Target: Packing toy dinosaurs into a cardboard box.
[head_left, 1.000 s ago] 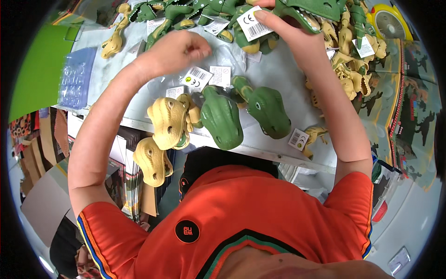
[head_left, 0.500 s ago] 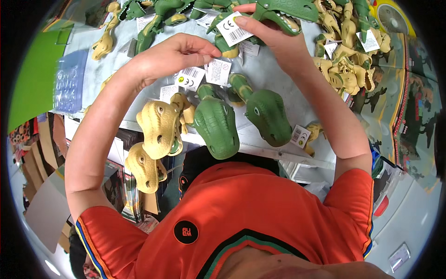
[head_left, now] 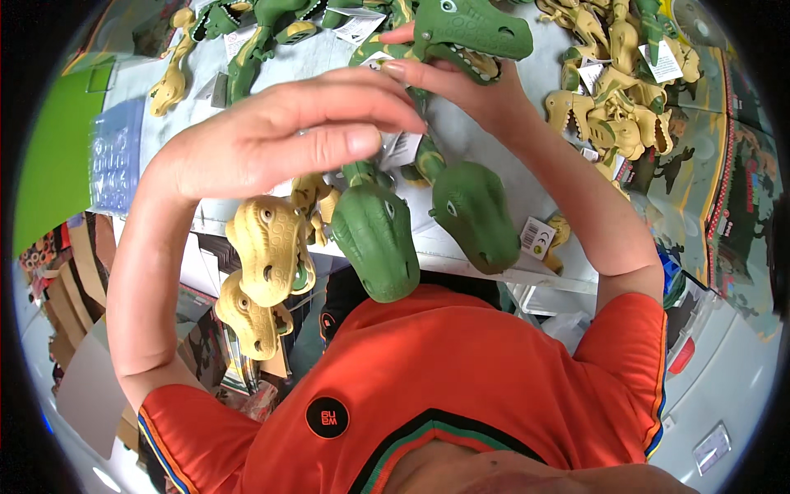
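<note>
Over wht tbl (head_left: 317, 53), R hand (head_left: 481, 99) w/ dino (head_left: 473, 37), grn panel (head_left: 53, 156) L

Dino heads (head_left: 374, 243) over front edge of tbl (head_left: 524, 188), toy pile (head_left: 619, 115) back R, tray (head_left: 115, 156) L

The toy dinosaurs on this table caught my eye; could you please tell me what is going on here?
A person in a red shirt holds a green toy dinosaur, mouth open, in the right hand. The left hand is over the near row, close to a white tag; whether it touches the tag is unclear. In that row, two green dinosaurs and two tan dinosaurs lie with their heads toward the person. More toys lie in a pile on the right.
</note>
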Available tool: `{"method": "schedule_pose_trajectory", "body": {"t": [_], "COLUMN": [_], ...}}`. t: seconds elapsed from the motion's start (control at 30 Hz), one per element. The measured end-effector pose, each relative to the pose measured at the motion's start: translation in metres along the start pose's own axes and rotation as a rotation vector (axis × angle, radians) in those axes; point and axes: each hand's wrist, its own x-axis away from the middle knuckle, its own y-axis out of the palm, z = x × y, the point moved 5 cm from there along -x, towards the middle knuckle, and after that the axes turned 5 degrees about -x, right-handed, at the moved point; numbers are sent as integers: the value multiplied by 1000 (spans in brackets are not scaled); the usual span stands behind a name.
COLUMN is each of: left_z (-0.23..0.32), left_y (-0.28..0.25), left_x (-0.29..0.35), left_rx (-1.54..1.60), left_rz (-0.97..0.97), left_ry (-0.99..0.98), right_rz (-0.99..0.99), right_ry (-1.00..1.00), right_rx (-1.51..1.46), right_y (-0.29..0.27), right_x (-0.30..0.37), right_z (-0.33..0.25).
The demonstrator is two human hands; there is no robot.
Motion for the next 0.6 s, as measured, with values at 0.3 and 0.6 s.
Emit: {"method": "schedule_pose_trajectory", "body": {"t": [0.3,0.6], "left_z": [22,-30], "left_y": [19,-35], "left_x": [5,28], "left_rx": [-60,277], "left_rz": [-271,90], "left_ry": [-103,-197], "right_rz": [-184,-223], "right_ry": [-449,-371], "right_rx": [367,228], "right_y": [5,1], "right_x": [-4,5], "right_z": [-9,-17]}}
